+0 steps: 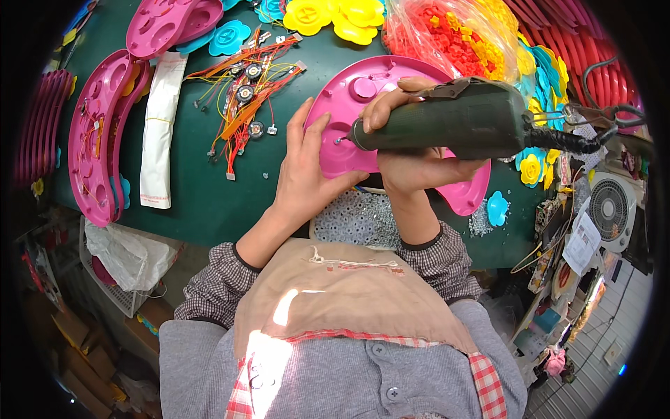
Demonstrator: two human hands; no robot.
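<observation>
A curved pink plastic shell point(391, 68) with round recesses lies in front of me on the table. My left hand point(299, 164) holds its left edge, fingers along the rim and thumb at the near side. My right hand point(408, 171) is wrapped round a dark electric screwdriver point(453, 119) held almost level, its nose pointing left. The bit point(342, 140) meets a recess of the shell, where a small screw seems to sit. Part of the shell is hidden under the tool and my right hand. Close below lies a tray of screws point(356, 220).
Wired electronic parts point(244, 94) lie left of the shell. Further left are a white paper packet point(159, 140) and stacked pink shells point(98, 140). A bag of red and yellow pieces point(453, 45) stands behind. A blue flower piece point(497, 208) and a fan point(611, 209) are at right.
</observation>
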